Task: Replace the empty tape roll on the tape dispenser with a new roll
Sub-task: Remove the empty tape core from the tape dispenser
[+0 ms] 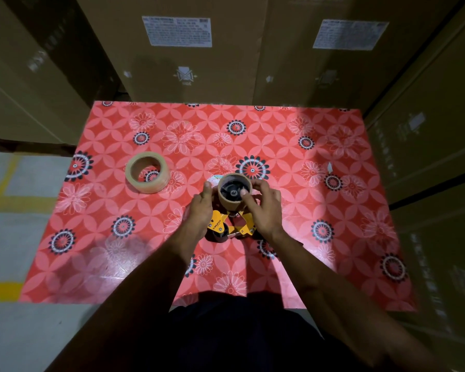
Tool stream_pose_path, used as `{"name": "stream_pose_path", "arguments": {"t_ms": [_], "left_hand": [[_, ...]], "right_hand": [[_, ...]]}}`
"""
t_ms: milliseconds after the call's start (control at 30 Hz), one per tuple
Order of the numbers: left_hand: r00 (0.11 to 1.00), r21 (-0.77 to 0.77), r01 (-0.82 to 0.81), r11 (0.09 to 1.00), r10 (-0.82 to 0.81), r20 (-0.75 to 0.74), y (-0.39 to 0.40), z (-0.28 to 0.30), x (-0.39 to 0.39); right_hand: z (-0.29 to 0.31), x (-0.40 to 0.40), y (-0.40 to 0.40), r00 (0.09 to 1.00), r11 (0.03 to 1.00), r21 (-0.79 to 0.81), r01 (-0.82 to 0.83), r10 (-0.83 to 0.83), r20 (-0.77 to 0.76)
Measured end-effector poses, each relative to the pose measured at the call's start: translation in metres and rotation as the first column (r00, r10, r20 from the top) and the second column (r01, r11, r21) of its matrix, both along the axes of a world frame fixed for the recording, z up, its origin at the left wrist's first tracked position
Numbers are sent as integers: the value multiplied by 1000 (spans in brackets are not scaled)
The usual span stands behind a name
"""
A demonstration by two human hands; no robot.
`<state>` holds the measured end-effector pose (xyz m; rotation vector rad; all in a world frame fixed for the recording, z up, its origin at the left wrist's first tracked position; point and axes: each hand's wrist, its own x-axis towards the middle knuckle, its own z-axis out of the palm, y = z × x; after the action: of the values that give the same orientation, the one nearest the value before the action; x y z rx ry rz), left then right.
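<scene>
A yellow and black tape dispenser (220, 226) lies on the red flowered table (320, 205) in front of me. A bare brown cardboard core (230, 204), the empty roll, sits on its black hub. My left hand (199, 210) grips the core's left side, thumb up by the rim. My right hand (263, 208) holds the core's right side, with fingertips hooked over the rim onto the hub. A full roll of brown tape (147, 172) lies flat on the table to the left, apart from both hands.
Tall cardboard boxes (193, 49) stand close behind the table and along the right side. Grey floor with yellow lines (3, 288) lies to the left. A small white scrap (330, 166) rests on the table at the right.
</scene>
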<state>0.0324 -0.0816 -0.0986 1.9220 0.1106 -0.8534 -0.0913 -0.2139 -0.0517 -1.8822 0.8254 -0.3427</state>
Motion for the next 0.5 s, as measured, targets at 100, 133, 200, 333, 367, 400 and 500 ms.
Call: {"name": "stream_pose_path", "arguments": {"t_ms": [100,133,200,333,367,400,500], "left_hand": [[1000,-22,16,1000,-15,10,0,9,-3],[1000,-18,15,1000,-15,4,0,10,-2],[1000,-5,20,1000,-20,-9,-1,7,-1],[1000,21,10,1000,-10,-28,1,-15,7],[1000,38,13,999,-12,-28,2,-23,10],[1000,43,21,999,-20,-25,2,-28,12],[1000,59,19,998,-18,-15,3,-36,13]], "right_hand": [[2,4,-2,999,1000,-10,-1,1,-36],[2,6,-2,1000,1000,13,11,-11,-29],[3,6,0,998,998,37,55,-56,14],[2,2,2,998,998,21,59,-59,14],[2,2,3,999,999,11,36,-35,-11],[2,2,2,1000,1000,-11,4,-4,-23],[3,6,0,999,999,-31,-21,20,-38]]}}
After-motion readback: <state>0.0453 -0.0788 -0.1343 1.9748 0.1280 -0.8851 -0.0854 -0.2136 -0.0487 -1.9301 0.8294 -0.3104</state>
